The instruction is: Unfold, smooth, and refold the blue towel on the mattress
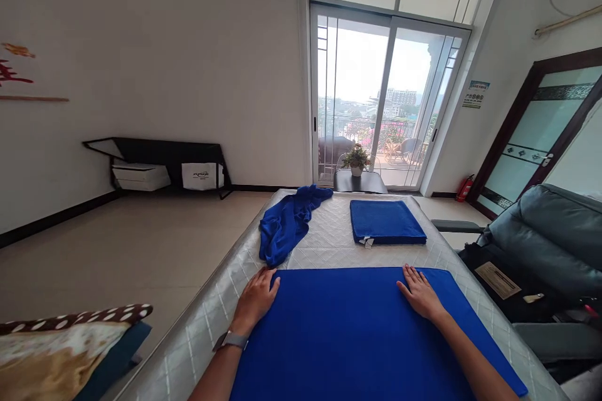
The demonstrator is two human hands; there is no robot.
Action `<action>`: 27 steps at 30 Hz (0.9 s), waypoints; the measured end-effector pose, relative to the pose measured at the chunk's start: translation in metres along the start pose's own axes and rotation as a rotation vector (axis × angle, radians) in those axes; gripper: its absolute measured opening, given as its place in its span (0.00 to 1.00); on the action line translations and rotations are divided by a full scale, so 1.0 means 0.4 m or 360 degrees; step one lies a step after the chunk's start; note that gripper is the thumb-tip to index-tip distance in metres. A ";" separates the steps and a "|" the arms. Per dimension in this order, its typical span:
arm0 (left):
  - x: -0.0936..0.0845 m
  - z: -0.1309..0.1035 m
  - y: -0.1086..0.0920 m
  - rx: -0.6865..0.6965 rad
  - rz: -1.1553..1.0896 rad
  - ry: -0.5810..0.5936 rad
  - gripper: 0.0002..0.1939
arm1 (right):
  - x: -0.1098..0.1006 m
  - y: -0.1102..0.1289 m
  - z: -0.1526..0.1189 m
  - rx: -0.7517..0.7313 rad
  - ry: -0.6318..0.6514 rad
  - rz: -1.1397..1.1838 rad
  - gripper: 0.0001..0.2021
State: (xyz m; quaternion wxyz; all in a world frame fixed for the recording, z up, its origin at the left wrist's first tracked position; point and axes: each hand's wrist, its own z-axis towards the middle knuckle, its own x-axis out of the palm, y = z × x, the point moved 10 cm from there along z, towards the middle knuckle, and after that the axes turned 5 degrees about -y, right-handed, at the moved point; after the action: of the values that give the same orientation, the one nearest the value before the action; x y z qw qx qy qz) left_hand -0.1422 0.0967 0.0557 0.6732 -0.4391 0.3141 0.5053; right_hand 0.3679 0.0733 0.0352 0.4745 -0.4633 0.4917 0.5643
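Observation:
A blue cloth (338, 332) lies spread flat over the near part of a white quilted mattress (324, 238). My left hand (258, 294) rests at the cloth's far left corner, fingers stretched out, a watch on its wrist. Flat on the cloth near its far edge, toward the right, lies my right hand (418, 291) with the fingers extended. Beyond it sits a neat stack of folded blue cloths (388, 220) with a white tag at its front edge. A crumpled blue cloth (286, 225) lies ahead of my left hand, along the mattress's left edge.
A dark armchair (555, 244) with items on its seat stands close on the right. Patterned fabric (61, 351) is at the lower left. Past the mattress are a chair with a potted plant (356, 160) and a sliding glass door (352, 88). A low black rack (169, 156) stands by the wall.

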 end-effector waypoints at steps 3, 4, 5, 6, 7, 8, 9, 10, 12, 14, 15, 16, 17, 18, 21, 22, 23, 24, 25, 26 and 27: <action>0.001 0.002 0.000 0.0007 -0.0010 0.0015 0.23 | -0.012 -0.166 -0.006 0.0122 -0.0050 -0.0066 0.38; 0.002 0.002 0.001 0.0007 -0.0008 0.0022 0.23 | -0.017 -0.213 -0.009 0.0155 -0.0055 -0.0078 0.36; 0.003 0.002 0.001 0.0003 -0.0005 0.0032 0.24 | -0.020 -0.253 -0.011 0.0182 -0.0054 -0.0080 0.35; 0.004 0.002 0.002 -0.0005 -0.0003 0.0045 0.24 | -0.024 -0.285 -0.013 0.0203 -0.0056 -0.0072 0.34; 0.006 0.002 0.003 -0.0013 -0.0003 0.0061 0.25 | -0.029 -0.308 -0.015 0.0220 -0.0067 -0.0057 0.34; 0.007 0.001 0.004 -0.0018 -0.0007 0.0073 0.25 | -0.034 -0.323 -0.017 0.0232 -0.0086 -0.0042 0.34; 0.008 0.000 0.003 -0.0018 -0.0014 0.0078 0.26 | -0.040 -0.332 -0.020 0.0242 -0.0112 -0.0029 0.33; 0.007 0.000 0.002 -0.0012 -0.0021 0.0078 0.26 | -0.045 -0.335 -0.023 0.0250 -0.0140 -0.0025 0.33; 0.004 -0.001 -0.001 0.0000 -0.0031 0.0066 0.25 | -0.056 -0.332 -0.031 0.0264 -0.0193 -0.0054 0.33; 0.001 -0.001 -0.003 -0.0001 -0.0025 0.0057 0.24 | -0.071 -0.330 -0.041 0.0289 -0.0252 -0.0111 0.33; 0.000 -0.002 -0.004 -0.0005 -0.0018 0.0055 0.23 | -0.079 -0.330 -0.045 0.0303 -0.0282 -0.0136 0.32; -0.001 -0.002 -0.005 -0.0008 -0.0010 0.0054 0.23 | -0.087 -0.329 -0.047 0.0314 -0.0309 -0.0153 0.32; -0.002 -0.001 -0.006 -0.0009 -0.0003 0.0049 0.23 | -0.094 -0.324 -0.047 0.0320 -0.0328 -0.0162 0.32; -0.003 -0.001 -0.007 -0.0007 0.0002 0.0043 0.23 | -0.098 -0.313 -0.045 0.0318 -0.0339 -0.0162 0.32; -0.004 -0.001 -0.011 -0.0003 0.0006 0.0029 0.24 | -0.108 -0.213 -0.027 0.0267 -0.0375 -0.0185 0.33; -0.004 -0.002 -0.011 -0.0005 0.0005 0.0022 0.24 | -0.109 -0.153 -0.021 0.0224 -0.0391 -0.0201 0.33; -0.005 -0.002 -0.010 -0.0010 0.0001 0.0015 0.24 | -0.112 -0.082 -0.017 0.0181 -0.0414 -0.0215 0.34; -0.007 -0.002 -0.010 -0.0017 -0.0006 0.0010 0.23 | -0.109 0.008 -0.014 0.0070 -0.0413 -0.0195 0.34; -0.009 -0.003 -0.010 -0.0025 -0.0015 0.0003 0.23 | -0.105 0.106 -0.015 -0.0063 -0.0409 -0.0155 0.33; -0.011 -0.003 -0.010 -0.0029 -0.0023 -0.0002 0.23 | -0.103 0.206 -0.021 -0.0189 -0.0409 -0.0101 0.33; -0.012 -0.003 -0.011 -0.0029 -0.0030 -0.0007 0.22 | -0.101 0.301 -0.032 -0.0300 -0.0406 -0.0036 0.32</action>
State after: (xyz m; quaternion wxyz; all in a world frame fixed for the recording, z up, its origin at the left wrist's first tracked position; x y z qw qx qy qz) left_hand -0.1396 0.0930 0.0606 0.6745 -0.4471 0.3039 0.5028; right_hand 0.2540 0.0494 0.0880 0.4939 -0.4358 0.3670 0.6569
